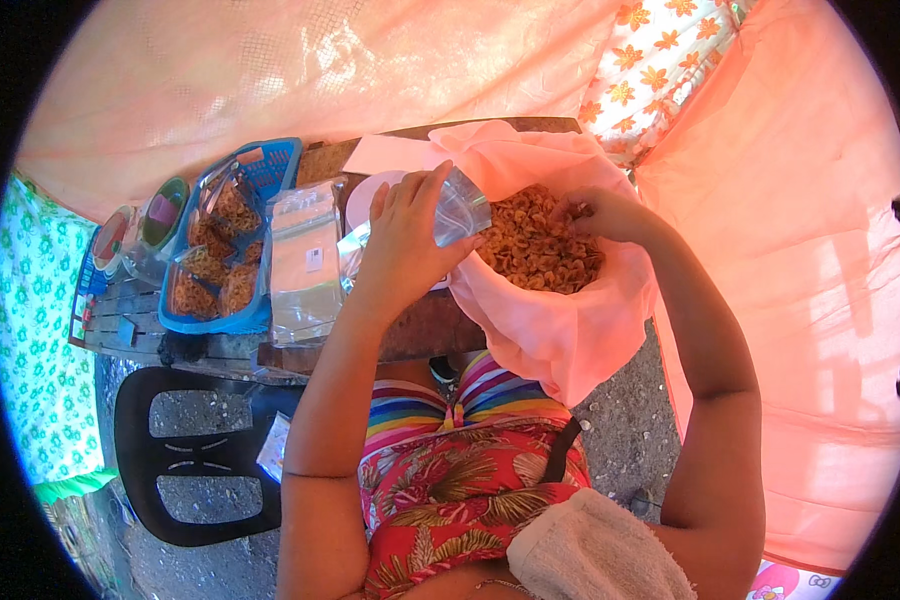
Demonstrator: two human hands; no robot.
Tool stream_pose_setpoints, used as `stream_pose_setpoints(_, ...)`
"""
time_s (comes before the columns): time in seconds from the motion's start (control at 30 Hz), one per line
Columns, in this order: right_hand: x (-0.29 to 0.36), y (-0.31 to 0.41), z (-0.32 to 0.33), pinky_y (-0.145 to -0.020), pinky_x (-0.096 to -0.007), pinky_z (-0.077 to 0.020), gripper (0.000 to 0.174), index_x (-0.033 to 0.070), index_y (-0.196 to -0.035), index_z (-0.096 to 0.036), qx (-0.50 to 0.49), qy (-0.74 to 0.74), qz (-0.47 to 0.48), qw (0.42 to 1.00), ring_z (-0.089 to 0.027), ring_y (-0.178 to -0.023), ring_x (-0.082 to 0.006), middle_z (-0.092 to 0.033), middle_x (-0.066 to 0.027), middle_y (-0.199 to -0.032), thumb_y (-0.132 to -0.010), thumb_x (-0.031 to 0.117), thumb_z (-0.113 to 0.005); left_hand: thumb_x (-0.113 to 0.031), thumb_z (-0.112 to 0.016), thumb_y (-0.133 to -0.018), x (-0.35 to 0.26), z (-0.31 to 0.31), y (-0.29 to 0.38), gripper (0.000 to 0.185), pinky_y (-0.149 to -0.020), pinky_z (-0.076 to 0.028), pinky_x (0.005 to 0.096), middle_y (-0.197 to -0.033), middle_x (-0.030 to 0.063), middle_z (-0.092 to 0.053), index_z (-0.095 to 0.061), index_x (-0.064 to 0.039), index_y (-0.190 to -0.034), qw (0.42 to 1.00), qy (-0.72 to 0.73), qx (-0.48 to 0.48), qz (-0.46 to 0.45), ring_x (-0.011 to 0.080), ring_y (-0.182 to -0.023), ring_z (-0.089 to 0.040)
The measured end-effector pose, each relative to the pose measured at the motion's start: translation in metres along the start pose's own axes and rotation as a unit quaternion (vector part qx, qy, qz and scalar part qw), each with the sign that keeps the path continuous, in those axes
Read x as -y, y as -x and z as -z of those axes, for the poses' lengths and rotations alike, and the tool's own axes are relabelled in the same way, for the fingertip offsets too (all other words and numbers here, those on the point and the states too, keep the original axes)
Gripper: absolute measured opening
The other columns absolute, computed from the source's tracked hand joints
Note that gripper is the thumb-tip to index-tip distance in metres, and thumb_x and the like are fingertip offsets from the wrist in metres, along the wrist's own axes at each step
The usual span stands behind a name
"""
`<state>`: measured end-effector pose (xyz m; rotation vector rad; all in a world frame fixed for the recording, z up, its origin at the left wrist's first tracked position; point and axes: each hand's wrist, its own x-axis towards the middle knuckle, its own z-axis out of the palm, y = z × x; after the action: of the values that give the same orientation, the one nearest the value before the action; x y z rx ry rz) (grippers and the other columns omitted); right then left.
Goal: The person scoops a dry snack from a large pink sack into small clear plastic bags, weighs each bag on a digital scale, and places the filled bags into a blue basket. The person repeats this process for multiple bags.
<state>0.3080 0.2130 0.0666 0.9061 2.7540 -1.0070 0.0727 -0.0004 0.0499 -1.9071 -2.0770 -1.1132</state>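
My left hand (409, 232) grips a clear plastic pouch (459, 202), its end turned towards the heap of food. Small curled brown pieces of dried food (544, 259) fill a round container lined with pink cloth (562, 330); the cloth hides the container itself. Over the right side of the heap, my right hand (611, 214) has its fingers curled around a few of the pieces. Left of my left hand lies a stack of flat clear pouches (307, 262) in a plastic wrapper. Part of a white round lid or plate (367, 196) shows behind that hand.
On the wooden table (439, 326), a blue plastic basket (217, 324) holds several filled clear bags (232, 210). Green (166, 214) and reddish (112, 236) tubs stand farther left. A black plastic chair (139, 457) is at lower left. Pink cloth sheets (780, 262) hang close behind and right.
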Motion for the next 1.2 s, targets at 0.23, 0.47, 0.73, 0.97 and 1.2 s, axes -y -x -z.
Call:
stream_pose_setpoints(0.23, -0.001, 0.000, 0.017, -0.086, -0.0327, -0.0530, 0.023, 0.005, -0.109, -0.070, 0.011, -0.104, 0.007, 0.994, -0.065, -0.091, -0.0170, -0.070, -0.0061, -0.095, -0.087, 0.003, -0.063, -0.034, -0.084, -0.073, -0.001, -0.005, -0.001, 0.085, -0.111, -0.032, 0.0511, -0.134, 0.0204, -0.052, -0.044, -0.007, -0.143, 1.000, 0.004, 0.008, -0.012, 0.0390, -0.130, -0.047)
stream_pose_setpoints(0.47, 0.008, -0.012, 0.004, -0.084, -0.0336, -0.0526, 0.021, 0.006, -0.105, -0.072, -0.056, 0.142, 0.085, 0.985, -0.067, -0.085, -0.0193, -0.072, -0.0103, -0.090, -0.085, 0.008, -0.066, -0.033, -0.084, -0.072, 0.000, -0.004, 0.001, 0.084, -0.111, -0.032, 0.0515, -0.133, 0.0192, -0.053, -0.045, -0.007, -0.141, 1.000, -0.008, 0.003, -0.010, 0.0384, -0.129, -0.047)
stream_pose_setpoints(0.73, 0.023, -0.008, -0.038, -0.087, -0.0380, -0.0501, 0.021, 0.007, -0.103, -0.073, 0.011, 0.110, -0.050, 0.993, -0.065, -0.096, -0.0281, -0.071, -0.0153, -0.105, -0.082, 0.008, -0.069, -0.031, -0.084, -0.072, 0.000, -0.004, 0.002, 0.084, -0.111, -0.031, 0.0521, -0.133, 0.0191, -0.053, -0.044, -0.007, -0.142, 1.000, -0.013, 0.008, -0.014, 0.0379, -0.128, -0.048)
stream_pose_setpoints(0.97, 0.013, -0.014, -0.025, -0.087, -0.0387, -0.0489, 0.022, 0.005, -0.106, -0.071, -0.009, 0.127, 0.014, 0.992, -0.063, -0.095, -0.0268, -0.069, -0.0151, -0.106, -0.086, 0.012, -0.064, -0.030, -0.084, -0.072, -0.006, -0.004, 0.004, 0.086, -0.113, -0.030, 0.0527, -0.133, 0.0207, -0.053, -0.042, -0.008, -0.144, 1.000, 0.007, 0.020, -0.002, 0.0388, -0.127, -0.048)
stream_pose_setpoints(1.2, 0.028, -0.021, -0.038, -0.086, -0.0381, -0.0499, 0.018, 0.003, -0.096, -0.074, -0.074, -0.017, -0.006, 0.997, -0.066, -0.088, -0.0233, -0.073, -0.0105, -0.094, -0.089, 0.017, -0.065, -0.029, -0.083, -0.072, -0.008, -0.002, 0.005, 0.087, -0.113, -0.028, 0.0549, -0.132, 0.0199, -0.053, -0.042, -0.009, -0.145, 0.999, 0.014, 0.032, -0.010, 0.0391, -0.128, -0.048)
